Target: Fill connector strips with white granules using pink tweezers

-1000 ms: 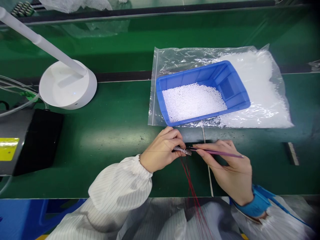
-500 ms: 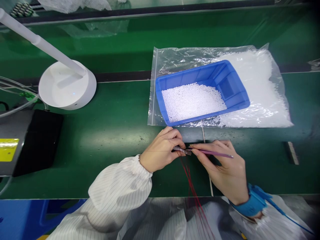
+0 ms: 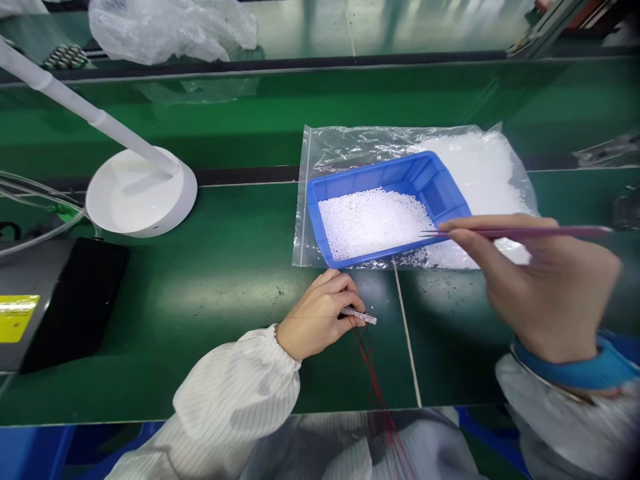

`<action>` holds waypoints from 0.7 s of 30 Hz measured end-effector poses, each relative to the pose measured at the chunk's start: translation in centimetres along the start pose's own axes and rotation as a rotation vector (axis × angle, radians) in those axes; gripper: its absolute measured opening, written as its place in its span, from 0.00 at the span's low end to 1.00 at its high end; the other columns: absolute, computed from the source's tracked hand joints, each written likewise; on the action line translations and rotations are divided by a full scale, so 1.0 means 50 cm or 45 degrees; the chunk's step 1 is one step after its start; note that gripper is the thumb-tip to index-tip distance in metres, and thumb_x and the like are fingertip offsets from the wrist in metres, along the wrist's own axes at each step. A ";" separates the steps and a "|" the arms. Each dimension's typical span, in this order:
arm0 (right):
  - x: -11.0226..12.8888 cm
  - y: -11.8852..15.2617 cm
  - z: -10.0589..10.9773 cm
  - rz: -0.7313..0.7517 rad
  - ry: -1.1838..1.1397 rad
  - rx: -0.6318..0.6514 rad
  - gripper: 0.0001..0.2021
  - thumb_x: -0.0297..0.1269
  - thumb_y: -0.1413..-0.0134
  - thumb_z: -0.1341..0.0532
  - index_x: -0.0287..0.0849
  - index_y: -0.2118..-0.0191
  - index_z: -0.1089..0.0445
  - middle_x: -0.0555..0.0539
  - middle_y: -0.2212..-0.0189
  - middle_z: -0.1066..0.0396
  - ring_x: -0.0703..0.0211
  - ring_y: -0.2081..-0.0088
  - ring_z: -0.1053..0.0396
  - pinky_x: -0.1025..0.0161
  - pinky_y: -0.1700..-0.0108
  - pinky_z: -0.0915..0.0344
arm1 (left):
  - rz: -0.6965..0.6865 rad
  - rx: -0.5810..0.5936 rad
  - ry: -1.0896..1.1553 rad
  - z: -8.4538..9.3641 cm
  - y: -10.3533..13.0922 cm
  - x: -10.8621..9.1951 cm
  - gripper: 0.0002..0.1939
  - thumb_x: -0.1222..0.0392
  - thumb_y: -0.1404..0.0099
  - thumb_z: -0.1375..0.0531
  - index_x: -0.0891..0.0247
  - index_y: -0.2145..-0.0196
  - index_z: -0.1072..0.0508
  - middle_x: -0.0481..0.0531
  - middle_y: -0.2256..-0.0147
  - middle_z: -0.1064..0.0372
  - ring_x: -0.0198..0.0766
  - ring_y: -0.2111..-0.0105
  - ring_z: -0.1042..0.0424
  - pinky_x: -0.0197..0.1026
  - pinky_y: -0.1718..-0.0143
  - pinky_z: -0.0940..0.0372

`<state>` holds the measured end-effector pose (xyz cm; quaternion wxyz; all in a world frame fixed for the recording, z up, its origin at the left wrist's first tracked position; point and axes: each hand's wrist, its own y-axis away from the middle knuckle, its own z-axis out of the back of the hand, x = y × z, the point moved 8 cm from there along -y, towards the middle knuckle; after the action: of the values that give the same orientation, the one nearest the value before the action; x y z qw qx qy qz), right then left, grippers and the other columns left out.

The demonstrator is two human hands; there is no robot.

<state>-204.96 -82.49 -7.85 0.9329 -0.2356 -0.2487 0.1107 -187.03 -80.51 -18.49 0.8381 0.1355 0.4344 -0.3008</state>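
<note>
My left hand [image 3: 325, 315] rests on the green table, its fingers closed round a small pale strip with dark marks [image 3: 366, 317]. Thin red wires [image 3: 374, 380] run from beside that strip down over the table's front edge. In my right hand [image 3: 545, 287] are pink tweezers [image 3: 575, 231], held between thumb and fingers. Their tips reach over the blue bin [image 3: 350, 261], at the right side of the white beads [image 3: 375, 220] inside it. The right hand is slightly blurred and wears a blue wristband [image 3: 575, 373].
Under the bin lies a clear zip bag [image 3: 480, 163] of white beads. A white lamp base [image 3: 143, 193] stands at the left, behind a black and grey box [image 3: 75, 300]. Plastic wrapping [image 3: 170, 30] lies beyond the back ledge.
My right hand has moved with the tweezers from beside the strip, up and right to the bin. The left hand keeps hold of the strip. The whole view has shifted slightly.
</note>
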 end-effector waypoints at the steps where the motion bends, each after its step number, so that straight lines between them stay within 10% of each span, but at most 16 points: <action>1: -0.008 -0.015 -0.015 0.006 -0.016 0.010 0.05 0.39 0.41 0.37 0.49 0.60 0.25 0.50 0.63 0.22 0.54 0.62 0.26 0.56 0.60 0.34 | 0.005 0.003 0.005 0.000 0.000 0.001 0.05 0.65 0.41 0.33 0.63 0.65 0.23 0.51 0.65 0.33 0.39 0.61 0.37 0.43 0.60 0.35; 8: -0.035 -0.056 -0.116 0.088 -0.014 0.112 0.05 0.38 0.43 0.36 0.48 0.70 0.26 0.52 0.64 0.22 0.52 0.63 0.26 0.51 0.60 0.36 | -0.008 -0.007 0.016 0.001 0.001 0.000 0.04 0.64 0.41 0.33 0.63 0.66 0.23 0.50 0.65 0.33 0.39 0.62 0.37 0.42 0.59 0.35; 21: -0.038 -0.056 -0.132 0.123 -0.018 0.136 0.06 0.37 0.43 0.36 0.46 0.71 0.27 0.52 0.65 0.22 0.54 0.67 0.28 0.51 0.60 0.39 | -0.039 -0.009 -0.002 -0.001 0.002 0.001 0.05 0.64 0.41 0.33 0.63 0.66 0.24 0.51 0.65 0.33 0.39 0.62 0.37 0.42 0.60 0.36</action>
<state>-202.94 -88.06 -12.31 0.9360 -0.1965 -0.2372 0.1703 -186.97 -80.42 -18.55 0.8343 0.1256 0.4369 -0.3120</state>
